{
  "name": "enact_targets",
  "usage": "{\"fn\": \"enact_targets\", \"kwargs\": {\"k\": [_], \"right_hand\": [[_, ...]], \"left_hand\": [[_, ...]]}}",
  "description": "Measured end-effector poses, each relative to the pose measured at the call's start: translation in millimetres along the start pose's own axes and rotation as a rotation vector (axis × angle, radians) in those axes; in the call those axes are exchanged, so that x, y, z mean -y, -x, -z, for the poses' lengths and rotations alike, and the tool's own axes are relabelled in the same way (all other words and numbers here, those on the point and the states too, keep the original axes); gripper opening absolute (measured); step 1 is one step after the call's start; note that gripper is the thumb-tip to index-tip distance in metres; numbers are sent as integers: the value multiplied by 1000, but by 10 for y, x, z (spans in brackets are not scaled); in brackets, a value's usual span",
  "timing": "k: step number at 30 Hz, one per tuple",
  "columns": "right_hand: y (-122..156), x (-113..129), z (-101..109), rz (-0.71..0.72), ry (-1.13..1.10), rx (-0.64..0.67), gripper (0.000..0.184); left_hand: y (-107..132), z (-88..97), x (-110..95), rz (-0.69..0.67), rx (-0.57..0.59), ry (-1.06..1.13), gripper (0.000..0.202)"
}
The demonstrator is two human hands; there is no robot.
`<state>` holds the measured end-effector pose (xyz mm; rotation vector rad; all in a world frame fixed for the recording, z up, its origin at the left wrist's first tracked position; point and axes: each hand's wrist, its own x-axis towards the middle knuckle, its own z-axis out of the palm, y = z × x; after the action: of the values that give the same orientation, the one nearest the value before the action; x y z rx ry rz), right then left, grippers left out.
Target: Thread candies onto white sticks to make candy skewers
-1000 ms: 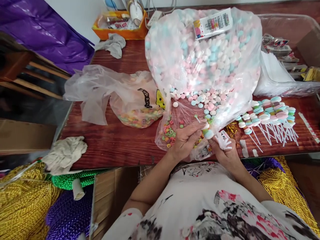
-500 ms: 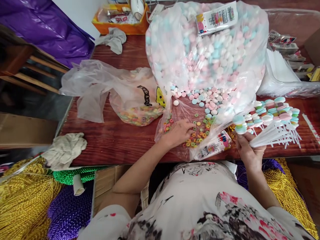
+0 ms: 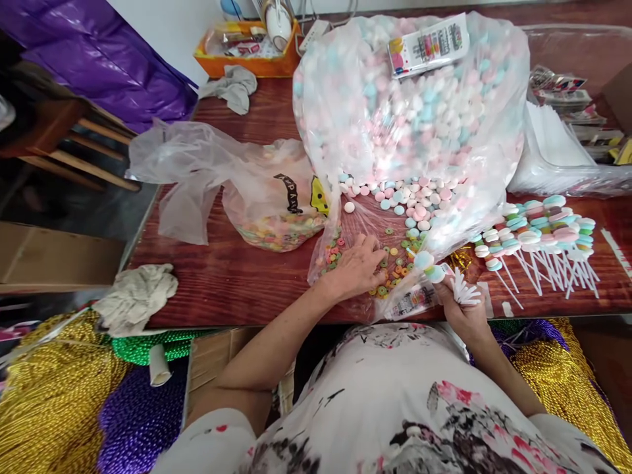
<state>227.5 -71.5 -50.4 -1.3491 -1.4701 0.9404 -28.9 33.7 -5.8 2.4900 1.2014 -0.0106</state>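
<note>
My left hand (image 3: 358,266) rests over small ring-shaped candies (image 3: 385,286) scattered on clear plastic, its fingers bent and a little apart. Nothing shows between its fingertips. To the right, my right hand (image 3: 461,313) is closed round a bundle of white sticks (image 3: 464,289). At that hand's fingertips, blue and white disc candies (image 3: 429,265) are threaded together; their stick is mostly hidden. Above my left hand, pink, blue and white disc candies (image 3: 419,197) spill from a large clear bag (image 3: 409,118). Finished-looking candy skewers (image 3: 538,230) lie in a row at the right.
A tied bag of ring candies (image 3: 276,197) lies left of the large bag. Crumpled cloths (image 3: 135,299) lie on the left edge and at the back. An orange box (image 3: 247,62) stands behind. At right is a clear tub (image 3: 567,171). Bead strands (image 3: 59,388) hang below the table.
My right hand has moved left, bringing the stick bundle and threaded candies away from the skewer row towards the ring candies. My left hand stays over the rings, its fingers slightly shifted.
</note>
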Motion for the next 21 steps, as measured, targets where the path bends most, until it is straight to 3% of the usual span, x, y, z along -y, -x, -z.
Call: {"fn": "enact_targets", "kwargs": {"k": [7,10,13,17,21], "right_hand": [[19,10,-20,42,103,-47,15],[-1,89,-12,110,173,-36,17],[-21,190,-16,189,225,27,20],[-25,275,-85,259,236,140,27],[-36,320,-167,320,225,178,38]], "left_hand": [[27,-31,8,-52,-41,88,16],[72,-85,-59,-73,-149,135,8],[138,-106,-112,-10,-314,461,12],[215,-103,-147,220,-546,1118,18],[253,-146,-229,308,-630,1489,30]]}}
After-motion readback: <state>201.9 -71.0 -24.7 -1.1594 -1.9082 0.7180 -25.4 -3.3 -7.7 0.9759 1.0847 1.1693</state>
